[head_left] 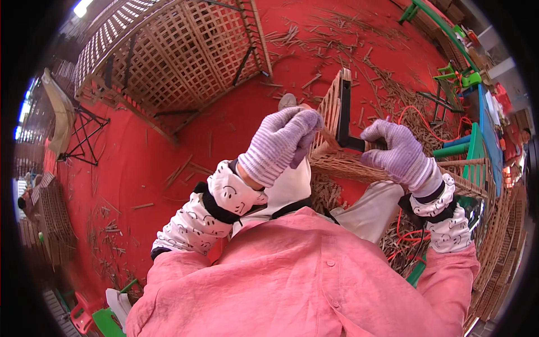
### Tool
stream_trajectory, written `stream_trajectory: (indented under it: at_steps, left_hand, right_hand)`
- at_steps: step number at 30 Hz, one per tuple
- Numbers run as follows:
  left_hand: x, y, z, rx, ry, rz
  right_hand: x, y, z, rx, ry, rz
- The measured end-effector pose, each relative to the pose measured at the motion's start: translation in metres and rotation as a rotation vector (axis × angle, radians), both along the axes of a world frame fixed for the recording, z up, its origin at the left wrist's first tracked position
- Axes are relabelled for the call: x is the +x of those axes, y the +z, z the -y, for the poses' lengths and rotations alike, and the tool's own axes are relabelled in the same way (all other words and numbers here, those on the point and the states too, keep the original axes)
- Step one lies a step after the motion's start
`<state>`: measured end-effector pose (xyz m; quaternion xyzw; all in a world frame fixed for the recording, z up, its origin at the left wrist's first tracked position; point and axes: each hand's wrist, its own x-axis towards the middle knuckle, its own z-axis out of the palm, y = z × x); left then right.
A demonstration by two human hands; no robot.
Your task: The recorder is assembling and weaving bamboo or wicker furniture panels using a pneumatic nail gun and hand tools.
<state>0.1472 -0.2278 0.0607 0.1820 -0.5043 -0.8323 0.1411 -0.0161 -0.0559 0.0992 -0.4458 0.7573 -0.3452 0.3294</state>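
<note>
My left hand (281, 143), in a pale purple knit glove, is closed around a thin bamboo strip (325, 135) at the edge of a woven bamboo lattice panel (331, 112). My right hand (396, 151), gloved the same way, grips a black L-shaped metal bracket (345, 121) that lies against the panel. The panel stands tilted on a woven bamboo base (348, 167) in front of my lap. Patterned white sleeve covers and a pink shirt fill the lower picture.
A large finished lattice frame (179, 56) lies on the red floor (146, 163) at upper left. Bamboo offcuts litter the floor. Green stools (469, 149) and a red cable (418, 115) are at right; stacked lattice panels (499, 253) line the right edge. Another person (25, 202) sits at far left.
</note>
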Motion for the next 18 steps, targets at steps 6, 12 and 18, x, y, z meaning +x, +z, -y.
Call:
stream_trajectory:
  at_steps: [6,12,18]
  left_hand:
    - [-0.004,-0.010,0.008,-0.037,-0.051,0.040]
    - [-0.006,-0.026,0.016,-0.326,0.104,-0.069]
    - [0.010,-0.035,0.001,-1.401,0.161,-0.313]
  right_hand:
    - [-0.002,0.000,-0.001,0.025,-0.006,0.025]
    - [-0.005,0.002,0.003,0.060,0.002,0.068]
    - [-0.017,-0.002,0.007,0.018,0.165,-0.072]
